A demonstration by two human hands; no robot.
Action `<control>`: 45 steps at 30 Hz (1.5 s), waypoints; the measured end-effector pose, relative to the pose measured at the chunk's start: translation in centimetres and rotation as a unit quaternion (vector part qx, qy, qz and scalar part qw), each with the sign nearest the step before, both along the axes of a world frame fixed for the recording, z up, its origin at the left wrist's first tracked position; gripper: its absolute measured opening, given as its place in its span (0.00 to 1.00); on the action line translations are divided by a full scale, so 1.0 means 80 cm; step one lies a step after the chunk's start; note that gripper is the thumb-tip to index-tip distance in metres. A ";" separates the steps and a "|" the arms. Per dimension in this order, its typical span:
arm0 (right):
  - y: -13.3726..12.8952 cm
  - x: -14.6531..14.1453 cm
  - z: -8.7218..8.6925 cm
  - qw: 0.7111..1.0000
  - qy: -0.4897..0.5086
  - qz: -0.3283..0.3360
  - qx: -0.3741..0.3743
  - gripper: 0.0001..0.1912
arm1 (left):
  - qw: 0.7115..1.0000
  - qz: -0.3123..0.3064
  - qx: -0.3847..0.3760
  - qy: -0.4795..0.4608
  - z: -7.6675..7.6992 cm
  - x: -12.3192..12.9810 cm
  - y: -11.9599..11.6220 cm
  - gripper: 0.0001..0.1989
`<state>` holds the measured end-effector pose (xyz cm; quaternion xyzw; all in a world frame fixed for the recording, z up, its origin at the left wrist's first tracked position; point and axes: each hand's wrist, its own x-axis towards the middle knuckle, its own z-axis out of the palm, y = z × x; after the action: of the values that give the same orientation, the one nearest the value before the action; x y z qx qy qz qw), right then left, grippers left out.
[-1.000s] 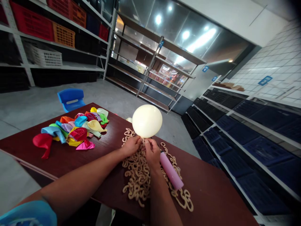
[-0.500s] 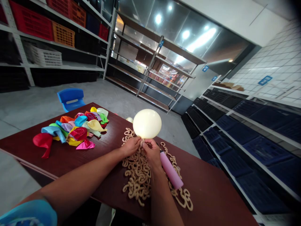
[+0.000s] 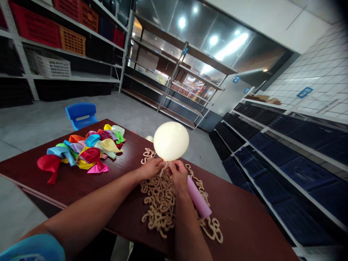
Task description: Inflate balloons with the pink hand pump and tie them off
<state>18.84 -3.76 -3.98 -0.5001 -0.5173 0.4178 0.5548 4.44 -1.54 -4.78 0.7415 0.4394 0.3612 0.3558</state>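
Observation:
A pale cream inflated balloon [image 3: 171, 141] stands above my hands with its neck pointing down. My left hand [image 3: 151, 168] is closed in a pinch at the left side of the neck. From the right, my right hand [image 3: 178, 174] is also closed, thumb and fingers pinching at the neck; the exact grip is partly hidden. Under both hands lies a heap of curly beige cord [image 3: 160, 203] on the dark red table [image 3: 241, 214]. A pink cylinder [image 3: 199, 197] rests just right of my right hand, on more beige cord.
A pile of flat coloured balloons [image 3: 89, 154] covers the table's left part. A small pale round thing [image 3: 149, 139] shows behind the table's far edge. Beyond the table stands a blue chair [image 3: 81, 115]. Shelves with crates [image 3: 51, 65] line the left, dark bins [image 3: 274, 159] the right.
The cream balloon has risen slightly and looks a little larger or nearer. My right hand has shifted slightly right, away from my left hand.

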 end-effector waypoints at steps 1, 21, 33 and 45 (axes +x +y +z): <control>0.001 0.000 -0.002 1.000 -0.009 -0.019 0.013 0.14 | 1.000 -0.005 0.000 0.005 0.000 0.001 -0.001 0.16; 0.010 -0.007 -0.025 0.984 0.018 -0.166 0.070 0.12 | 0.993 -0.117 0.012 -0.004 0.019 0.012 -0.027 0.22; 0.013 -0.007 -0.025 0.987 -0.031 -0.121 0.098 0.16 | 0.991 0.131 0.026 -0.031 0.011 0.014 -0.002 0.15; 0.023 -0.002 -0.040 0.984 -0.053 -0.133 0.106 0.19 | 0.979 0.143 -0.139 -0.043 0.040 0.037 0.093 0.20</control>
<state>18.71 -1.94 -7.22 -0.5242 -0.5159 0.2558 0.6274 7.41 5.91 -1.59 0.5984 0.5710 0.3753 0.4184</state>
